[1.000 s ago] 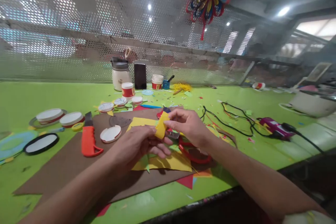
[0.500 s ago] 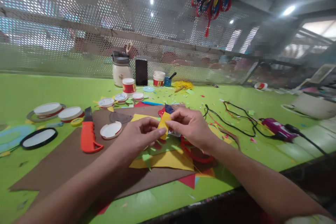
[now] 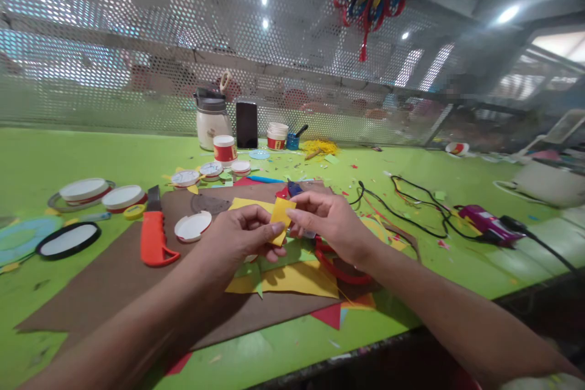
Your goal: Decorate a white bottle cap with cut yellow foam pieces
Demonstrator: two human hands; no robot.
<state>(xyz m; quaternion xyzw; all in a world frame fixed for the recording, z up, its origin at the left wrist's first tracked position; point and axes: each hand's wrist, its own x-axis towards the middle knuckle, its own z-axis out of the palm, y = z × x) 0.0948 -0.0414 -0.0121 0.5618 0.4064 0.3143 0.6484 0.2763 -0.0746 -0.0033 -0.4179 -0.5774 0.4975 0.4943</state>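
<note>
Left grip (image 3: 249, 231): thumb and fingers pinching the left side of the yellow piece (image 3: 281, 214).
Right grip (image 3: 331, 219): thumb and fingertips closed on its upper right edge.
Yellow piece location: tilted between both hands, above the yellow sheet (image 3: 306, 280).
Brown board (image 3: 114, 292): under the sheet, on the green table (image 3: 256, 350).
Orange-red cutter (image 3: 153, 241): on the board, near a white lid (image 3: 192, 226).
Marked lid (image 3: 211, 169): dark lines on top, unreadable.
Red-banded tub (image 3: 225, 151) and stacked tubs (image 3: 276, 137): label print too small to read.
Pale flask (image 3: 211, 127): small front emblem, illegible; beside the dark-screened phone (image 3: 247, 126).
</note>
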